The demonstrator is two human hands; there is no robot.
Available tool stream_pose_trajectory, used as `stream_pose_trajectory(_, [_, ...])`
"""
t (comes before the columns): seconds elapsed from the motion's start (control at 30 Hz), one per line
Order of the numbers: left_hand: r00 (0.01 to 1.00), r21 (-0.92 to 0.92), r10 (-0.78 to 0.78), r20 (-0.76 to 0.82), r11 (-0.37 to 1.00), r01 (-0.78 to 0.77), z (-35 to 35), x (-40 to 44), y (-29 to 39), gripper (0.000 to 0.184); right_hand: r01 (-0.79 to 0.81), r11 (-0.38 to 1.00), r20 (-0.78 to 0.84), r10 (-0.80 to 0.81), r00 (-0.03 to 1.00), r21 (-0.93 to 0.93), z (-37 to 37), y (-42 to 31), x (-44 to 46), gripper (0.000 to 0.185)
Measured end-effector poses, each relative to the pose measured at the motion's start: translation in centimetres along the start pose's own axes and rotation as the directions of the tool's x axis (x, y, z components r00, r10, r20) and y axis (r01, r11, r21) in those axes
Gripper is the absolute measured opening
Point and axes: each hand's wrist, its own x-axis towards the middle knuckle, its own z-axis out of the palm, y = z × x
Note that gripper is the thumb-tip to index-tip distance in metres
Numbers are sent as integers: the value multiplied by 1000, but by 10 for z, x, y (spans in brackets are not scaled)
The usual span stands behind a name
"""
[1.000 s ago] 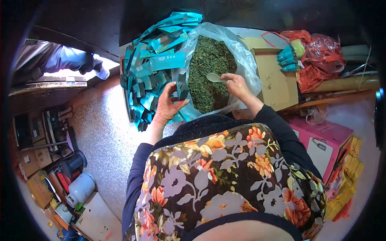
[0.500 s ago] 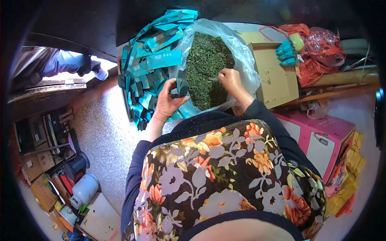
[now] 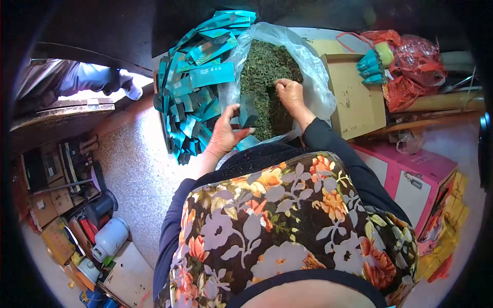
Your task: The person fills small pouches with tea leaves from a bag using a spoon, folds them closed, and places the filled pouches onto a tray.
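Observation:
My left hand [image 3: 224, 134] is closed around the edge of a small dark teal packet [image 3: 248, 111], its thumb below and fingers above. The packet is held over the left side of dried, dark green leaves [image 3: 264, 64] that look like tea. A clear plastic bag [image 3: 319, 77] lies opened out around the leaves. Above the leaves' right side, my right hand [image 3: 291, 96] has its fingers pinched together; what they hold, if anything, is hidden. Many teal packets [image 3: 210, 75] are heaped left of the bag.
A shallow cardboard box [image 3: 362, 105] with leaf crumbs stands right of the bag. Beyond it are bundled teal packets [image 3: 371, 68] and a red plastic bag [image 3: 413, 61]. A pink box [image 3: 411, 174] sits lower right. Another person's leg [image 3: 92, 79] shows at upper left.
My right hand has moved slightly up over the leaves; a pale thing seen at its fingertips before no longer shows. My left hand and its packet have shifted right, and the packet has turned.

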Motion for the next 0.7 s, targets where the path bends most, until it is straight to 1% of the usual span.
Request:
stream_pose_trajectory(0.03, [999,-103,-33,14,994,34,5,2,0,67,-1,1000,-3,1,1000,4,2,3,3,16])
stream_pose_trajectory(0.1, [1000,-33,2,23,999,-1,14,8,3,67,-36,992,49,30,998,120,1,9,7,17])
stream_pose_trajectory(0.13, [999,15,-26,39,1000,25,17,11,2,69,-52,988,85,40,996,144,-1,13,7,18])
stream_pose_trajectory(0.17, [999,12,-24,40,1000,23,20,14,2,69,-51,989,83,40,996,141,-4,17,7,18])
stream_pose_trajectory(0.23, [996,196,62,68,978,-74,24,17,10,68,-205,913,152,160,975,353,-22,4,2,19])
stream_pose_trajectory(0.27, [993,188,73,91,978,-89,26,22,7,66,-237,909,173,187,967,343,-31,-4,1,18])
stream_pose_trajectory(0.3, [993,183,81,91,978,-96,28,26,9,66,-220,911,160,173,972,349,-36,-7,3,18])
stream_pose_trajectory(0.37, [998,228,46,48,972,-56,32,31,12,66,-200,910,145,156,977,363,-47,-13,3,17])
stream_pose_trajectory(0.4, [998,129,-11,59,992,3,33,37,7,67,-198,912,142,157,977,360,-52,-13,4,17])
stream_pose_trajectory(0.43, [998,126,-6,63,992,-1,35,41,2,67,-175,915,112,143,983,363,-56,-13,5,17])
stream_pose_trajectory(0.47, [998,191,61,23,979,-64,36,46,-3,67,-150,919,82,129,988,364,-61,-13,7,16])
stream_pose_trajectory(0.5, [992,257,128,-13,959,-120,37,49,-2,67,-159,910,68,144,987,383,-67,-19,7,16])
stream_pose_trajectory(0.53, [996,304,86,-35,950,-71,37,51,-2,65,-141,906,64,126,990,399,-74,-24,8,16])
stream_pose_trajectory(0.6, [996,319,77,-55,946,-55,38,55,0,65,-97,910,29,93,995,402,-87,-38,9,16])
stream_pose_trajectory(0.7, [994,340,69,-83,940,-37,38,61,3,63,-60,917,43,47,998,394,-101,-40,12,17])
